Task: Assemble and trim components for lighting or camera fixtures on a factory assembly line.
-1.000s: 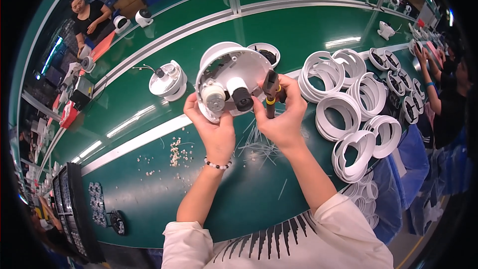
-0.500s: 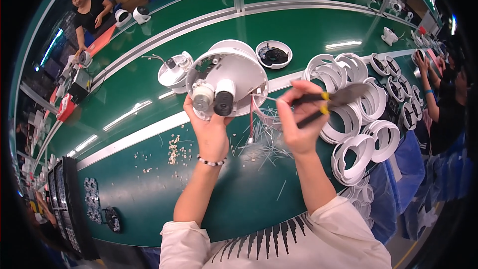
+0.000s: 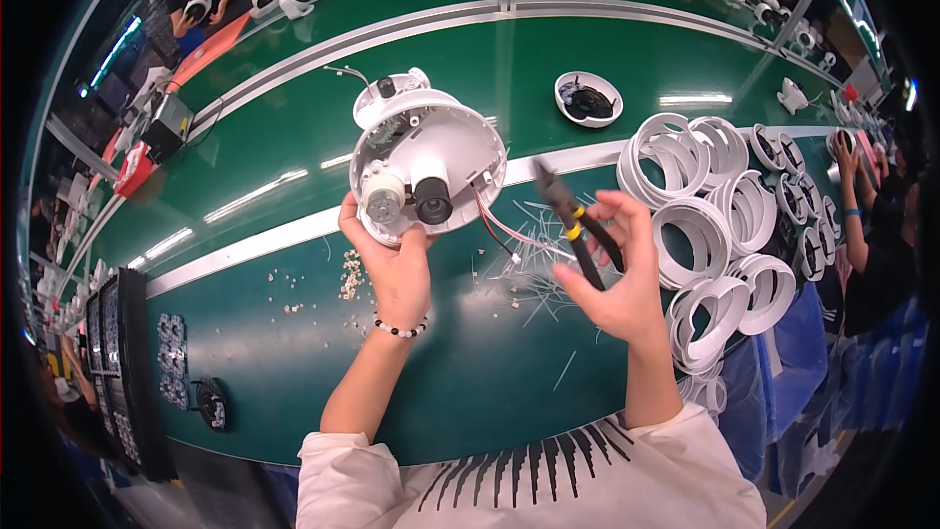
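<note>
My left hand [image 3: 394, 279] grips the lower rim of a white dome-shaped camera housing [image 3: 470, 142], thumb over the edge. The housing's hollow side faces me and shows a motor [image 3: 383, 198] and a black-tipped lens barrel [image 3: 432, 200]. Thin red and white wires [image 3: 496, 226] hang from its right side, ending in a small white plug. To the right, my right hand [image 3: 630, 274] holds black cutting pliers [image 3: 576, 220] with yellow-marked handles, jaws pointing up and left, apart from the housing. Loose pale plastic strips [image 3: 537, 279] lie below the wires.
White rings [image 3: 691, 240] are stacked at right, beside dark-filled white shells [image 3: 778, 152]. A white bowl [image 3: 587, 100] with black parts and another white camera part [image 3: 392, 93] sit beyond. Beige bits [image 3: 352, 276] are scattered near my left wrist. Black trays [image 3: 122, 372] stand left. Other people work around the bench.
The pliers have swung from pointing right to pointing up and left in my right hand, which moved right and down. The view has shifted, and the housing sits slightly farther left.
</note>
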`<control>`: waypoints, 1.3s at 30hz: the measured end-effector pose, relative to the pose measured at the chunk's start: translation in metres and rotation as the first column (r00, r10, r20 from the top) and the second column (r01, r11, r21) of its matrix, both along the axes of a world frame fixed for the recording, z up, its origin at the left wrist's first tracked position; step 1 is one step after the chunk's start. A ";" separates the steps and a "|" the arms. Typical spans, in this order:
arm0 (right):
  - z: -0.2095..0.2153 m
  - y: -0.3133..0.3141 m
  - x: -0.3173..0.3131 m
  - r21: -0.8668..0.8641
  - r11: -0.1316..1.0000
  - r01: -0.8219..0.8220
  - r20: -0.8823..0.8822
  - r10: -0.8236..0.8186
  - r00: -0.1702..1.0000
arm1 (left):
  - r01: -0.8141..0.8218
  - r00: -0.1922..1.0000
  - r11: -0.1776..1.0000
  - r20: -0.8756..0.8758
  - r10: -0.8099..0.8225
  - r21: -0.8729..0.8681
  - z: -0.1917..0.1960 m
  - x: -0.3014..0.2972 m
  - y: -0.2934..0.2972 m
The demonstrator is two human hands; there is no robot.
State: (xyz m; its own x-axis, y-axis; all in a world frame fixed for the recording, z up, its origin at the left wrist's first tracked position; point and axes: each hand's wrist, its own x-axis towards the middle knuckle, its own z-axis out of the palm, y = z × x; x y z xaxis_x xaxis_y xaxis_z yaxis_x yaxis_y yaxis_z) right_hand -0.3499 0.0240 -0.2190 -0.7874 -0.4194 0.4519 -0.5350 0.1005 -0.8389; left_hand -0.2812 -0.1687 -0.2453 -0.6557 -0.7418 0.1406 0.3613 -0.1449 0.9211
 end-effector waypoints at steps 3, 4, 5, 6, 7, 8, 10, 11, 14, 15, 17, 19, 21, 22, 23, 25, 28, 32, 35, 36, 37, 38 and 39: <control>0.000 0.007 0.009 0.170 0.979 -0.109 0.080 0.097 0.992 | -0.137 0.990 0.966 -0.014 0.137 -0.219 -0.001 0.000 -0.005; 0.000 0.004 0.010 0.140 0.978 -0.152 0.153 0.130 0.980 | -0.139 0.990 0.965 -0.009 0.141 -0.221 -0.002 0.000 -0.005; -0.006 0.002 0.011 0.076 0.977 -0.199 0.268 0.173 0.948 | -0.178 0.984 0.947 -0.046 0.172 -0.268 -0.003 -0.003 -0.004; -0.014 -0.002 0.012 0.003 0.971 -0.238 0.376 0.220 0.900 | -0.217 0.976 0.924 -0.084 0.201 -0.315 -0.003 -0.005 -0.003; -0.017 -0.006 0.010 -0.027 0.955 -0.294 0.493 0.269 0.828 | -0.210 0.978 0.924 -0.079 0.194 -0.319 -0.003 -0.006 -0.004; -0.017 -0.010 0.010 -0.112 0.941 -0.319 0.596 0.321 0.737 | -0.219 0.975 0.912 -0.103 0.195 -0.346 -0.003 -0.006 -0.003; -0.021 -0.018 0.007 -0.222 0.903 -0.368 0.688 0.413 0.597 | -0.245 0.969 0.889 -0.127 0.212 -0.386 -0.002 -0.004 0.000; -0.021 -0.020 0.005 -0.228 0.907 -0.354 0.684 0.408 0.605 | -0.261 0.965 0.878 -0.138 0.224 -0.401 0.000 -0.005 0.001; -0.019 -0.024 0.008 -0.341 0.872 -0.351 0.784 0.470 0.405 | -0.335 0.942 0.765 -0.198 0.270 -0.551 -0.008 -0.001 -0.005; -0.018 -0.026 0.009 -0.338 0.869 -0.361 0.790 0.470 0.393 | -0.346 0.938 0.765 -0.215 0.272 -0.543 -0.007 0.000 -0.005; -0.017 -0.030 0.012 -0.309 0.877 -0.368 0.804 0.448 0.392 | -0.351 0.936 0.749 -0.217 0.276 -0.561 -0.005 0.002 -0.008; -0.018 -0.031 0.014 -0.336 0.869 -0.363 0.807 0.464 0.364 | -0.368 0.930 0.728 -0.230 0.287 -0.579 -0.004 0.003 -0.007; -0.017 -0.031 0.015 -0.365 0.859 -0.359 0.806 0.484 0.340 | -0.355 0.935 0.714 -0.232 0.269 -0.603 -0.002 0.005 -0.006; -0.017 -0.029 0.015 -0.365 0.854 -0.371 0.812 0.487 0.323 | -0.345 0.939 0.702 -0.232 0.255 -0.624 -0.001 0.005 -0.005; -0.016 -0.029 0.014 -0.366 0.849 -0.380 0.815 0.490 0.309 | -0.359 0.932 0.684 -0.284 0.226 -0.635 0.001 0.003 -0.002; -0.017 -0.031 0.014 -0.343 0.851 -0.398 0.808 0.484 0.337 | -0.380 0.925 0.616 -0.300 0.234 -0.690 0.001 0.004 -0.004; -0.018 -0.031 0.014 -0.318 0.854 -0.411 0.809 0.471 0.351 | -0.369 0.929 0.619 -0.276 0.245 -0.694 0.000 0.004 -0.003; -0.017 -0.029 0.017 -0.360 0.841 -0.403 0.819 0.492 0.295 | -0.373 0.928 0.660 -0.264 0.264 -0.652 -0.002 0.006 -0.003; -0.018 -0.027 0.018 -0.415 0.828 -0.378 0.827 0.516 0.223 | -0.361 0.932 0.672 -0.230 0.280 -0.647 -0.001 0.007 -0.002; -0.018 -0.026 0.018 -0.439 0.821 -0.366 0.830 0.526 0.185 | -0.357 0.934 0.680 -0.232 0.273 -0.641 -0.001 0.007 -0.001; -0.019 -0.026 0.016 -0.440 0.822 -0.360 0.831 0.525 0.184 | -0.354 0.935 0.687 -0.234 0.266 -0.634 -0.001 0.007 -0.001; -0.019 -0.026 0.014 -0.476 0.804 -0.357 0.822 0.551 0.144 | -0.351 0.936 0.687 -0.231 0.264 -0.636 -0.001 0.007 -0.001; -0.018 -0.027 0.012 -0.511 0.784 -0.352 0.811 0.576 0.104 | -0.371 0.929 0.659 -0.265 0.260 -0.654 -0.002 0.007 -0.002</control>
State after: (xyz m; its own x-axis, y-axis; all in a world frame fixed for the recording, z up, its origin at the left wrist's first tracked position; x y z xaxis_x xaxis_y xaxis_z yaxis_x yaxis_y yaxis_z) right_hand -0.3384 -0.0029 -0.2375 -0.3546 -0.8872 -0.2952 0.6889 -0.0344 -0.7240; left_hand -0.2739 -0.1706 -0.2474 -0.3329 -0.5604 0.7584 0.3932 0.6485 0.6518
